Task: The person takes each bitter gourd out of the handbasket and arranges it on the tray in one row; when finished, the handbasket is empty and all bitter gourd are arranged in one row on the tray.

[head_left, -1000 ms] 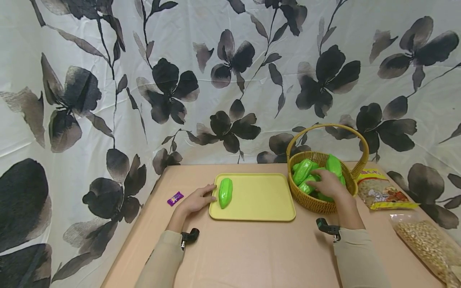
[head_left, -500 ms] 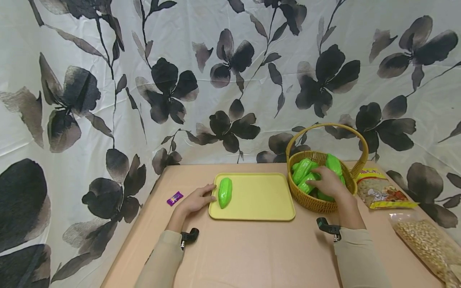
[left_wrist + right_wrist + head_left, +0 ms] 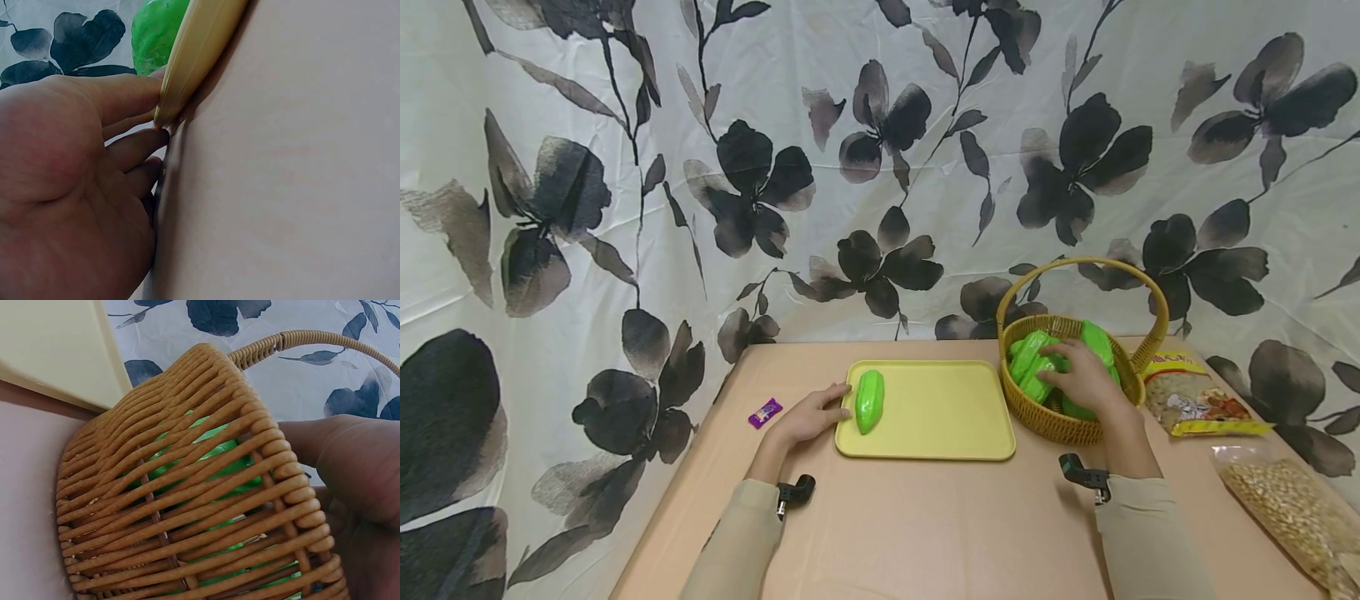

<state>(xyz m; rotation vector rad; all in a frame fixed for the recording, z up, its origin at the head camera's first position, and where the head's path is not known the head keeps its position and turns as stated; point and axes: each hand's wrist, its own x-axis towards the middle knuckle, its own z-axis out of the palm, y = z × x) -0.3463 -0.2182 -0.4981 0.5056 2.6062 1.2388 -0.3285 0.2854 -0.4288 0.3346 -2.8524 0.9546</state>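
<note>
In the head view, a glossy green ridged gourd [image 3: 869, 402] lies lengthwise near the left end of a yellow tray [image 3: 940, 412]. My left hand [image 3: 807, 418] rests at the tray's left edge, thumb and fingertips touching the rim; the left wrist view shows the lower fingers down by the table. To the right, my right hand [image 3: 1086, 381] reaches inside a wicker basket [image 3: 1060, 429], its thumb and fingers curled round one of the green gourds [image 3: 1034, 385] there. The basket's woven wall hides most of that grip in the right wrist view.
A small purple-wrapped sweet [image 3: 765, 413] lies left of the tray. The basket's tall handle [image 3: 1082, 261] arches over the gourds. Right of it lie a yellow-printed food packet [image 3: 1202, 396] and a clear bag of pale kernels [image 3: 1288, 508]. A floral cloth [image 3: 880, 167] hangs behind the table.
My right hand's fingers have shifted slightly within the basket, and the gourd by them has turned a little. The left hand, the tray and its gourd stay where they were.
</note>
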